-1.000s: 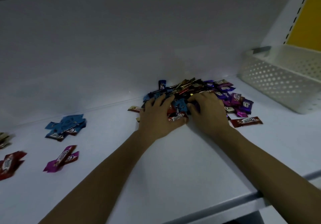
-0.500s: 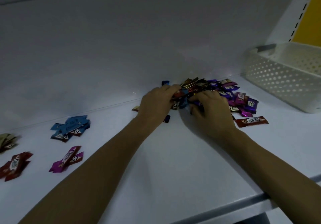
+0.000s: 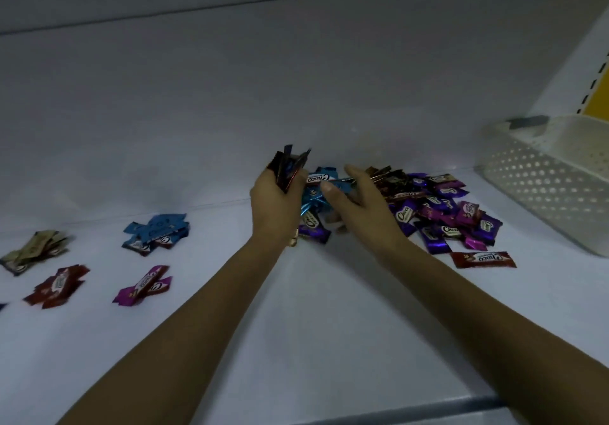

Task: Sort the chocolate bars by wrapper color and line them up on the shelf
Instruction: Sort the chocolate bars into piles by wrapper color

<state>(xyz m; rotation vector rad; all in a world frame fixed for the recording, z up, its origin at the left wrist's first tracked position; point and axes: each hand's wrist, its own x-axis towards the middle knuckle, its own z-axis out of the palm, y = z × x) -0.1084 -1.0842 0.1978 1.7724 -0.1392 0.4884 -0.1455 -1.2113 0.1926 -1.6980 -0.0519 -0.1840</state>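
A mixed heap of chocolate bars (image 3: pixel 438 210), mostly purple with some brown, lies on the white shelf (image 3: pixel 296 325) right of centre. My left hand (image 3: pixel 275 203) grips a bunch of dark red and blue bars (image 3: pixel 290 167), lifted above the heap's left end. My right hand (image 3: pixel 362 207) hovers beside it with fingers spread over blue bars (image 3: pixel 316 193); it holds nothing that I can see. Sorted piles lie at the left: blue (image 3: pixel 156 233), magenta (image 3: pixel 143 286), red (image 3: pixel 56 287) and gold (image 3: pixel 33 251).
A white perforated basket (image 3: pixel 553 180) stands at the right against the back panel. One red bar (image 3: pixel 482 259) lies apart in front of the heap. The shelf's front edge (image 3: pixel 412 413) runs along the bottom right.
My left hand has gathered several bars from the heap and raised them. My right hand has opened and drawn back a little, uncovering blue bars.
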